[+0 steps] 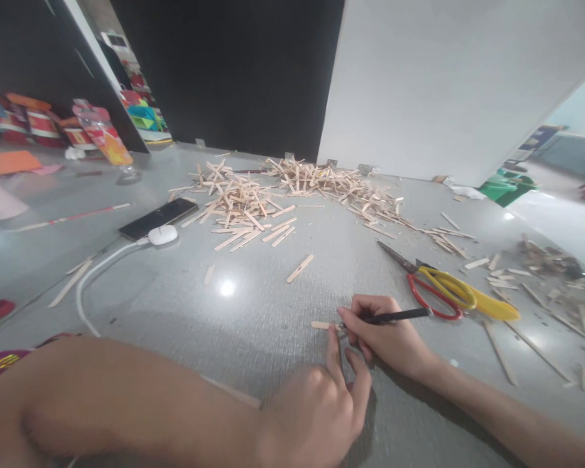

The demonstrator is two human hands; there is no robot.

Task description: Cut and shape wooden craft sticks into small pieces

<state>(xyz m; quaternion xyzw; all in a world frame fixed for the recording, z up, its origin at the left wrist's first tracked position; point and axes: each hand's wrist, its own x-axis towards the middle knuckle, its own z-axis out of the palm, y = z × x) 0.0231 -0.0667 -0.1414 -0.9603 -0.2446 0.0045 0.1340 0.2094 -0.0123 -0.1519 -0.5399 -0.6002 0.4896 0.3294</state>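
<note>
My right hand (pixel 380 328) is closed around a black pen (pixel 400 316), its tip end hidden by the fingers. Under the fingertips, a short wooden craft stick (pixel 322 325) lies flat on the grey table (pixel 253 292). The index finger of my left hand (pixel 322 406) holds that stick down, while the other fingers bend beneath the hand. Just ahead of both hands lies another craft stick (pixel 300 268) with a dark mark along its middle. Scissors (pixel 443 289) with red and yellow handles rest beyond my right hand, beside a yellow-handled tool (pixel 497 305).
Heaps of craft sticks (pixel 238 201) spread along the back, before a dark panel (pixel 234 71) and a white panel (pixel 429 84). A phone (pixel 158 218) and a white charger (pixel 162 235) with its cable lie left. A bottle (pixel 104 136) stands back left; stick scraps (pixel 550 257) litter the right.
</note>
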